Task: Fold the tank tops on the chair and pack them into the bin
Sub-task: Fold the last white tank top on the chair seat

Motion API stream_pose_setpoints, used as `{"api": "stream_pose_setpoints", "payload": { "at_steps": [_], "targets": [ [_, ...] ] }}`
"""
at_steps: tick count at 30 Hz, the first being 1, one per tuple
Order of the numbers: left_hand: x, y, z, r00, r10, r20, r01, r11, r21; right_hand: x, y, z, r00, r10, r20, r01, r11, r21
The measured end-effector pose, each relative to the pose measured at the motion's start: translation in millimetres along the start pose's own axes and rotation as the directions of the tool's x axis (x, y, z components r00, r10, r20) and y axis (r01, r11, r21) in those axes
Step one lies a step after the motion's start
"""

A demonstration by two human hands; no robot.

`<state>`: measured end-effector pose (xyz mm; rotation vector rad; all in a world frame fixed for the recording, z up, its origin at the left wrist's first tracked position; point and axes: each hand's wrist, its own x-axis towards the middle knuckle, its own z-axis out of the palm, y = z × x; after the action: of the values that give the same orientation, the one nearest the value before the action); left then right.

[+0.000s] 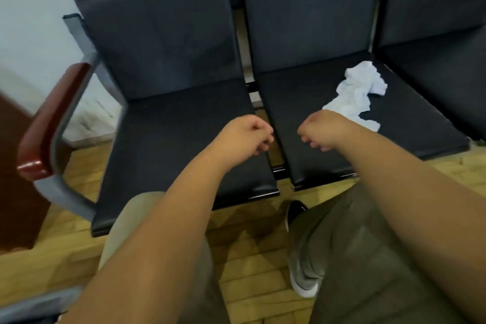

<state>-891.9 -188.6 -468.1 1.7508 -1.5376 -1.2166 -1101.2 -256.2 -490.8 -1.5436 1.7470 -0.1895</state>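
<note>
One white tank top lay crumpled on the middle chair seat, toward its right side. Its near end was hidden behind my right forearm; whether they touched, I could not tell. Left hand and right hand hovered near the seat fronts, both clenched, nothing in either. Bin not in view.

Risks, as I judged them: grabbing the bunch blind would likely catch a strap or a single layer, and the fold would come out lopsided. Seat looked slick, so smoothing the cloth there could push it off the front edge onto the wooden floor. View blurred. I counted one top, but another might be bundled inside.
</note>
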Motion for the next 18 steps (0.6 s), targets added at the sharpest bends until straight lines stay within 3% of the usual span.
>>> {"api": "stream_pose_setpoints", "payload": {
  "at_steps": [4, 7, 12, 17, 18],
  "targets": [
    [31.2, -15.7, 40.1, 0.992, -0.122, 0.041, 0.123, 0.992, -0.002, 23.9, 25.1, -20.1, 0.992, 0.073, -0.101, -0.095, 0.968, -0.234],
    [53.7, -3.9, 56.2, 0.991, -0.119, 0.056, 0.124, 0.987, -0.103, 47.0, 49.1, -26.4, 0.963, 0.178, -0.201, -0.241, 0.902, -0.358],
    [77.7, -2.0, 70.6, 0.981, -0.090, 0.171, 0.090, 0.996, 0.005, 65.2, 70.7, -22.0, 0.963, 0.219, -0.157, -0.269, 0.803, -0.531],
    [86.4, -5.8, 69.3, 0.987, -0.102, 0.127, 0.099, 0.995, 0.026, 72.4, 53.0, -19.7, 0.972, 0.235, 0.005, -0.209, 0.875, -0.436],
    [86.7, -6.9, 69.2, 0.990, -0.083, 0.114, 0.079, 0.996, 0.038, 66.1, 44.7, -19.8, 0.977, 0.211, 0.026, -0.191, 0.925, -0.328]
  ]
}}
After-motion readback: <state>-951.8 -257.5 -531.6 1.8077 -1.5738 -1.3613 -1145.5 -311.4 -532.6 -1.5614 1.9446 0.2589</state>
